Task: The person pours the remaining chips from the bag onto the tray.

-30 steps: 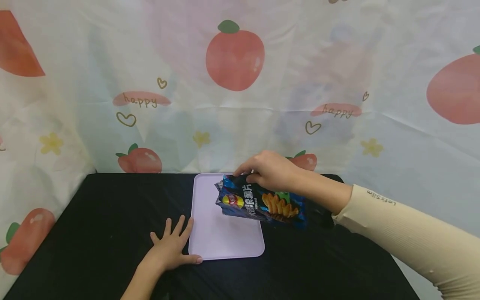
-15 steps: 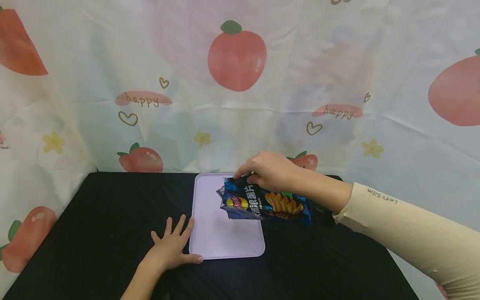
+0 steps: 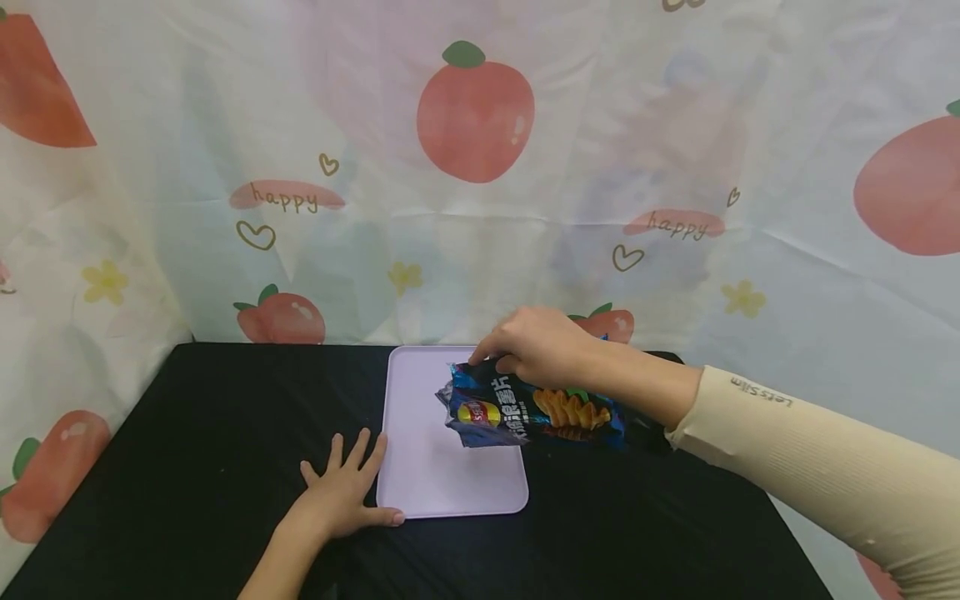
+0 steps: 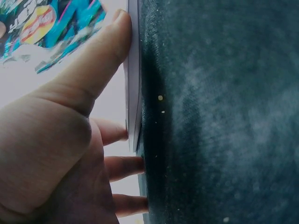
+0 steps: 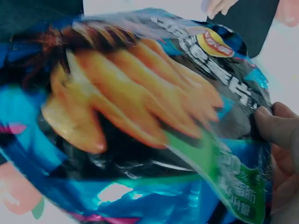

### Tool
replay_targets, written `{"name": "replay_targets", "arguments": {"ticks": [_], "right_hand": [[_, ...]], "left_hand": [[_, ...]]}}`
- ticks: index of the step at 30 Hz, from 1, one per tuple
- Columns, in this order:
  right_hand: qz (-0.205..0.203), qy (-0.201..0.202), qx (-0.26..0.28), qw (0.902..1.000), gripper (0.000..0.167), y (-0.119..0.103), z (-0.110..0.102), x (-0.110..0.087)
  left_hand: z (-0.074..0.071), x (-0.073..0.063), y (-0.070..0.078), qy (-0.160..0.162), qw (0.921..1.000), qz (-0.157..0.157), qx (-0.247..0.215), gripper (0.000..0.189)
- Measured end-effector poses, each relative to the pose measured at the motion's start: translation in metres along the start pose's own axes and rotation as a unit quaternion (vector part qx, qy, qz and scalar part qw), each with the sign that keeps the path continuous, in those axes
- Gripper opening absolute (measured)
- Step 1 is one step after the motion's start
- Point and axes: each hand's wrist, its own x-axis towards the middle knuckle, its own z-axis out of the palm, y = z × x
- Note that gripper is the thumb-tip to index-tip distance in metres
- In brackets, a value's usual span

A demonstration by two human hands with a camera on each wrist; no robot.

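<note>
My right hand (image 3: 542, 343) grips the upper edge of a blue-and-black bag of potato chips (image 3: 517, 417), thumb and fingers pinching it near its left end. The bag lies sideways over the right part of a pale lilac tray (image 3: 450, 487); its crumpled left end, with silvery lining showing, is over the tray. In the right wrist view, the printed chip picture on the bag (image 5: 131, 98) fills most of the frame. My left hand (image 3: 337, 497) is spread flat at the tray's left side, fingertips and thumb on the rim. No chips show on the tray.
A black cloth (image 3: 225, 467) covers the table under the tray. Behind it hangs a pale curtain (image 3: 360, 275) printed with fruit, and another stretch of it borders the left side. A few small crumbs (image 4: 160, 98) dot the cloth.
The bag's left end has dropped a little and shifted slightly right, with the right hand dipping slightly. The left hand and the tray have stayed in place.
</note>
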Motion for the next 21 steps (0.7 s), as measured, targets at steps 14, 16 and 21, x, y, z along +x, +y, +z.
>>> {"name": "replay_targets", "arguments": {"ticks": [14,16,21], "right_hand": [[0.011,-0.030,-0.023,0.9992,0.031,-0.0045,-0.0030,0.0030],[0.008,-0.025,-0.028,0.9993,0.031,-0.0054,-0.0045,0.0039],[0.006,-0.035,-0.039,0.9986,0.030,-0.0062,-0.0064,0.0056]], "left_hand": [[-0.0004,-0.0002,-0.0002,0.002,1.0000,0.003,-0.004,0.119],[0.0001,0.0004,-0.0001,0.003,1.0000,0.005,-0.002,0.119],[0.0011,0.0010,-0.0002,0.003,1.0000,0.004,0.003,0.119]]}}
